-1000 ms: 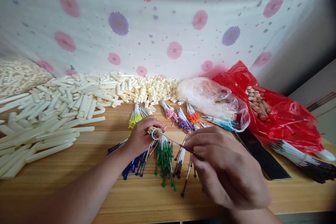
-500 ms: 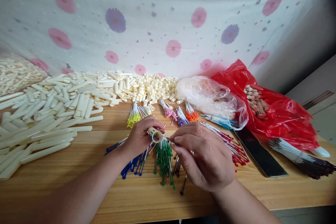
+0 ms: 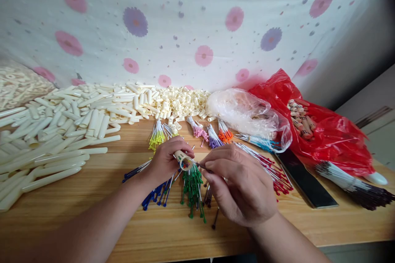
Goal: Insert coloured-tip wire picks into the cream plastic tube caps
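My left hand [image 3: 166, 159] is closed round a cream plastic tube [image 3: 182, 160], its open end turned toward me with coloured tips showing inside. My right hand [image 3: 240, 185] pinches a thin dark-tipped stick [image 3: 202, 166] whose end meets the tube's mouth. Under both hands lie bundles of thin sticks on the wooden table [image 3: 129, 230]: green-tipped ones [image 3: 193, 187], blue-tipped ones [image 3: 156, 193], dark-tipped ones [image 3: 212, 213] and red-tipped ones [image 3: 274, 172].
A heap of cream tubes [image 3: 61, 131] covers the left. Small slotted cream pieces [image 3: 182, 104] lie at the back. Yellow, pink, purple and orange stick bundles [image 3: 197, 131] sit behind my hands. A clear bag [image 3: 247, 115], a red bag [image 3: 327, 131], a black strip [image 3: 305, 181] and a dark stick bundle [image 3: 354, 185] lie right.
My right hand has moved left toward the tube, pushing the thin stick further into its mouth. The red-tipped bundle behind it came into view. My left hand stayed put.
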Motion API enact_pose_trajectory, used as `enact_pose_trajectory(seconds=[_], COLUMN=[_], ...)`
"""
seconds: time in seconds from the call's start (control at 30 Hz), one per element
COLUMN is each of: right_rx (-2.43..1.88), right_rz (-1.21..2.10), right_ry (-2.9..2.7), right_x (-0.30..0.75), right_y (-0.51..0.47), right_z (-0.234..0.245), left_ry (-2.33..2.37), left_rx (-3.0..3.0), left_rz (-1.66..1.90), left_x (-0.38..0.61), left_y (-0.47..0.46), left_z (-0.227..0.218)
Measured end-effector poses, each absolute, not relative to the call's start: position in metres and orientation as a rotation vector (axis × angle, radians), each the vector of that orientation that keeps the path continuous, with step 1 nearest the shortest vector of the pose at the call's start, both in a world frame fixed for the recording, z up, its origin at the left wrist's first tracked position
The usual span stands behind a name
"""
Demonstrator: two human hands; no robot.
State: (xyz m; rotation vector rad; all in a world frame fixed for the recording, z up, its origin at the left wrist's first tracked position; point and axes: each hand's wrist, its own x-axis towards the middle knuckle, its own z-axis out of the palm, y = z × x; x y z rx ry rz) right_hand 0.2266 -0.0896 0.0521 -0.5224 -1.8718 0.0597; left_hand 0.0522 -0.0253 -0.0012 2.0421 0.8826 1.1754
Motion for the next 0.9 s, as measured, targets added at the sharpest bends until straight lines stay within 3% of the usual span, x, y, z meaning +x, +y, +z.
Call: enact_pose_trajectory(seconds=[0.53,0.9], right_rx=[-0.822,-0.847], right_rz=[0.007,0.295], right_ry=[-1.941,-1.856], right_x=[0.236,0.239], right_y=[-0.068,-0.057], right_z=[0.040,0.040], left_ry=[0.955,1.179], left_rx=[2.294,2.535], left_rz=[1.140,1.406], left_x=[0.041,0.041], left_y=[-0.030,-0.031], left_z=[-0.001,-0.003])
